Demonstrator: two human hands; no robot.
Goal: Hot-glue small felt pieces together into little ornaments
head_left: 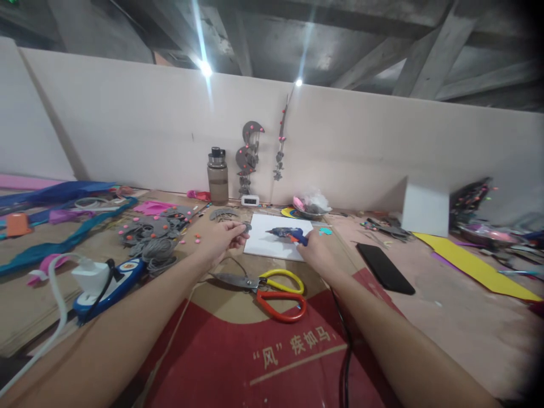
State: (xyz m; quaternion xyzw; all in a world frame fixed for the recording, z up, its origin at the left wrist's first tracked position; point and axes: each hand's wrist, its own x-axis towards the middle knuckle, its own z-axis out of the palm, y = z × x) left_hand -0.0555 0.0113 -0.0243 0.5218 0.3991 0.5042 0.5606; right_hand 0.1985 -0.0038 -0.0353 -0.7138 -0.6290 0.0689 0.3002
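A small grey cut-out piece is pinched between the thumb and fingertips of the left hand, held just above the desk near the left edge of a white sheet. The piece protrudes to the right of the fingertips, towards the nozzle of a blue glue gun. The glue gun is gripped by the right hand, whose fingers are closed around its handle; the orange trigger is seen just beside the fingers, though which finger rests on it cannot be told. The gun is held over the white sheet, its nozzle pointing left, close to the grey piece but apart from it. A black cord is seen running under the right forearm towards the near edge of the desk.

Nearer the person, between the two forearms, scissors with one yellow and one red handle are laid on a red-printed cardboard. A black phone lies flat to the right of the right hand. A power strip with a white plug is found towards the left edge, beside a heap of grey cut-outs and orange beads. A water bottle stands at the far edge against the wall, next to a small white clock.
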